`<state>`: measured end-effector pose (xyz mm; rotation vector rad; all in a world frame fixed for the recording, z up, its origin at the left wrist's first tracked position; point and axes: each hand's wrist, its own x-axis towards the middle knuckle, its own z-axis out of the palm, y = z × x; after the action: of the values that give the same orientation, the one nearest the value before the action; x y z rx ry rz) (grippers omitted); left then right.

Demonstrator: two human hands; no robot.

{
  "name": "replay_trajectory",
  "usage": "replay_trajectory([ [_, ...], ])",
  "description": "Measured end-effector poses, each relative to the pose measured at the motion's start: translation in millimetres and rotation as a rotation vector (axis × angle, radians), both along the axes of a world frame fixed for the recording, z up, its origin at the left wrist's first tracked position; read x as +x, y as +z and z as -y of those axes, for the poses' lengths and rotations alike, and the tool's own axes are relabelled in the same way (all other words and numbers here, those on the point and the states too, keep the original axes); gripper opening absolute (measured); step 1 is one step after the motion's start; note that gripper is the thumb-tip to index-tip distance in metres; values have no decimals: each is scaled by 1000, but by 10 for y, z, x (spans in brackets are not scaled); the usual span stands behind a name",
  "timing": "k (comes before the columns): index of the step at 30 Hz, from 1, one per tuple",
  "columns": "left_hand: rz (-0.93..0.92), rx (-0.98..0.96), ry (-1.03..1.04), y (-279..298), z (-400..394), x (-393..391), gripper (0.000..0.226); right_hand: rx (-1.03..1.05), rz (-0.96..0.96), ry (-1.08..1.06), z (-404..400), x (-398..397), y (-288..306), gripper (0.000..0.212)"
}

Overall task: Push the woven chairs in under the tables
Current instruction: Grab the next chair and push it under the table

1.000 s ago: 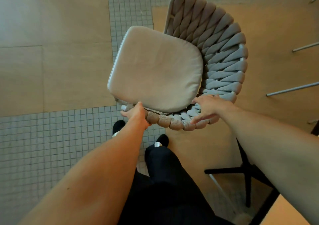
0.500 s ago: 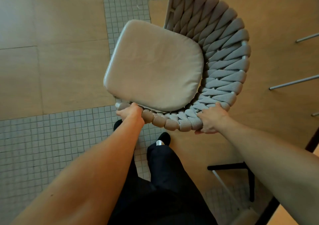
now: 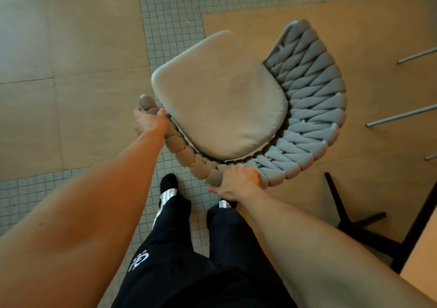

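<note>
A woven chair [image 3: 314, 109] with a thick grey braided back and a beige seat cushion [image 3: 220, 95] stands on the floor right in front of me, seen from above. Its curved back faces me and wraps round to the right. My left hand [image 3: 149, 121] grips the left end of the braided rim. My right hand [image 3: 238, 182] grips the rim at its near middle. A light table edge [image 3: 423, 255] shows at the lower right, with its black cross-shaped base [image 3: 354, 227] on the floor beside the chair.
The floor is beige slabs crossed by bands of small grey tiles [image 3: 170, 19]. Thin metal legs [image 3: 402, 116] of other furniture stick in from the right edge. My legs in dark trousers and dark shoes [image 3: 169, 182] stand just behind the chair.
The chair has turned clockwise, its seat front swinging up and to the right. My left hand has slid to the rim's left end and my right hand toward the near middle.
</note>
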<state>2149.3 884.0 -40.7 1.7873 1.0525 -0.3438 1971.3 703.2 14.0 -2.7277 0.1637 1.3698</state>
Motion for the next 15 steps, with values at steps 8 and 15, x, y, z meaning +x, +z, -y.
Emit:
replay_trajectory([
  [8,110,-86,-284,596,-52,123,75,80,-41,-177,-731,438,-37,87],
  [15,88,91,-582,502,-206,99,80,148,87,-130,-947,563,-57,67],
])
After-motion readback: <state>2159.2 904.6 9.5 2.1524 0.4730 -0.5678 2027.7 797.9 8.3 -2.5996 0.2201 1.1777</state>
